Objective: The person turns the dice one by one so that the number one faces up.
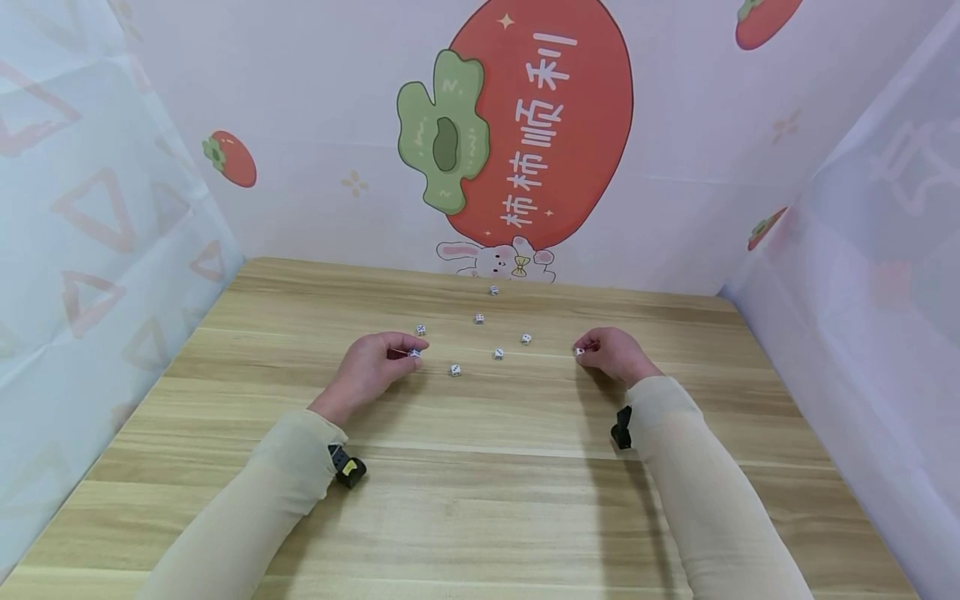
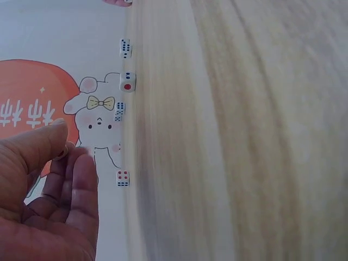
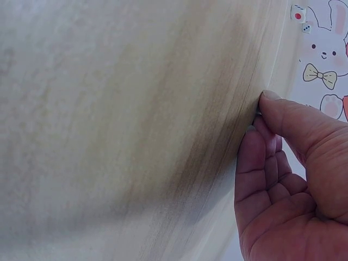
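Wood tbl [image 1: 480, 500] w/ dice [image 1: 498, 354]; white back wall [image 1: 330, 229] w/ red fruit print [image 1: 592, 125].

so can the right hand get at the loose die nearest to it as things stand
Probably, but not right away: only bare table shows between the right hand and that loose die, yet its fingers appear to pinch another die, likely needing release first.

One white die [image 1: 415, 354] is pinched at left, another [image 1: 579, 352] at right; six dice [image 1: 499, 354] lie loose on the table [image 1: 465, 508].
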Action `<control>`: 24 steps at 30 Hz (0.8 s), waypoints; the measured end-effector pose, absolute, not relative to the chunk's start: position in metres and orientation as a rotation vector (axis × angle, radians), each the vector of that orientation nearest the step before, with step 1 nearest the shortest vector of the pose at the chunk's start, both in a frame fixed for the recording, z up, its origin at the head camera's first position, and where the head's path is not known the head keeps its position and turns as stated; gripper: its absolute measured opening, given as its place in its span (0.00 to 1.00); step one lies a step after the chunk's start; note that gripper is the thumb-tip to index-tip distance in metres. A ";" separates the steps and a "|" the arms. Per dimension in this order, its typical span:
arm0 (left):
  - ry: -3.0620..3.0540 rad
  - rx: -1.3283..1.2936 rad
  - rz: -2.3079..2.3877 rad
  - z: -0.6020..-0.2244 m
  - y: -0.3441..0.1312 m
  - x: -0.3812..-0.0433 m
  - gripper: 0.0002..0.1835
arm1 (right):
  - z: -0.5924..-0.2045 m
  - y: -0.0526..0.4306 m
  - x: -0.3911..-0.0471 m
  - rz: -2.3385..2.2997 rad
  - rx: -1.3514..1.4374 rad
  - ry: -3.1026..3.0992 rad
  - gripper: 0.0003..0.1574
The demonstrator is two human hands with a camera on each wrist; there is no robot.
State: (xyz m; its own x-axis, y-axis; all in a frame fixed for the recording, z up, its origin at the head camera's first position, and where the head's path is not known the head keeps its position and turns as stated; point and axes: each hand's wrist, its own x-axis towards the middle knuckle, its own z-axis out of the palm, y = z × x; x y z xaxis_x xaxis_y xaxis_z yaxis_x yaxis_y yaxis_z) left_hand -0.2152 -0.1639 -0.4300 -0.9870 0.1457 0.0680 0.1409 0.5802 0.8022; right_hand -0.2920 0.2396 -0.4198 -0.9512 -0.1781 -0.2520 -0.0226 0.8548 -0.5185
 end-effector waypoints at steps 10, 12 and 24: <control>2.766 0.280 1.476 -0.430 -0.163 -0.216 0.17 | -0.420 0.241 -0.293 -0.753 -0.149 2.738 0.14; 2.770 0.274 1.476 -0.430 -0.163 -0.216 0.16 | -0.420 0.241 -0.293 -0.754 -0.155 2.736 0.14; 2.800 0.235 1.432 -0.430 -0.162 -0.216 0.14 | -0.420 0.240 -0.293 -0.758 -0.128 2.729 0.14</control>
